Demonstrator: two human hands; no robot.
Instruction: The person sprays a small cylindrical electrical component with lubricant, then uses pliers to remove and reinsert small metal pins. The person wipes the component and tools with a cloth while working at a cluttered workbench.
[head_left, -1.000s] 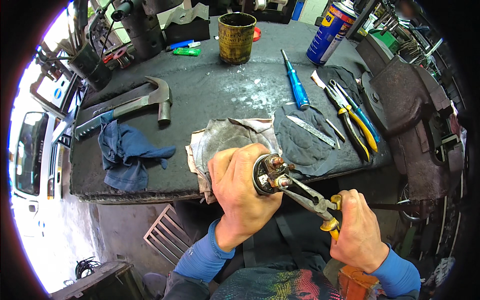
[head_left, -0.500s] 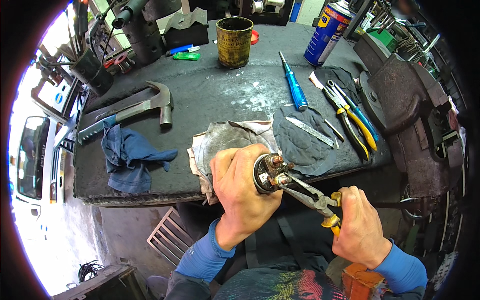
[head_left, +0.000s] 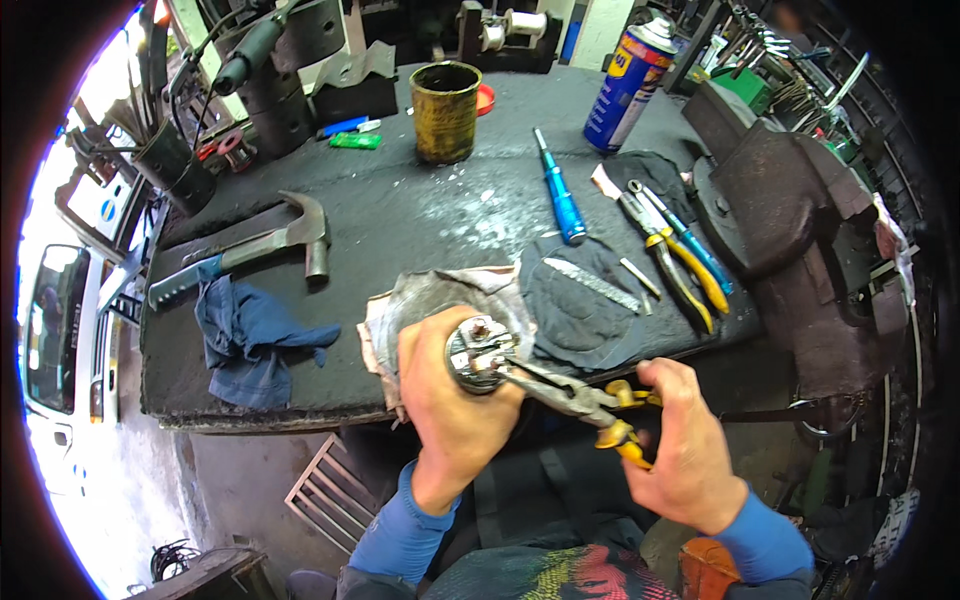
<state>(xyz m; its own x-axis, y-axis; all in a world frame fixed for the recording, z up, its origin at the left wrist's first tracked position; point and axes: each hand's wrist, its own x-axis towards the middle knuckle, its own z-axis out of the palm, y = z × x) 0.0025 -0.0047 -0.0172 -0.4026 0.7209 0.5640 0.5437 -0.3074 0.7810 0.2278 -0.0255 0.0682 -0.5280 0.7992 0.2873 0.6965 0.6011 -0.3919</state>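
Note:
My left hand wraps round a starter solenoid, a short dark cylinder whose end carries metal terminals and faces up. It is held just over the near edge of the workbench. My right hand grips long-nose pliers by their yellow handles, which are spread apart. The jaw tips reach the right side of the solenoid's terminals; whether they clamp anything is too small to tell. Partly behind my left hand lies a grey-beige cloth on the bench.
A hammer and blue rag lie left. On dark cloths at right are a flat blade and yellow-black pliers. A blue screwdriver, paste tin and spray can stand or lie behind. A vise flanks the right.
The solenoid has tilted so its terminal end faces up more. Both hands, with the solenoid and pliers, sit further left in the picture, as the whole view has shifted.

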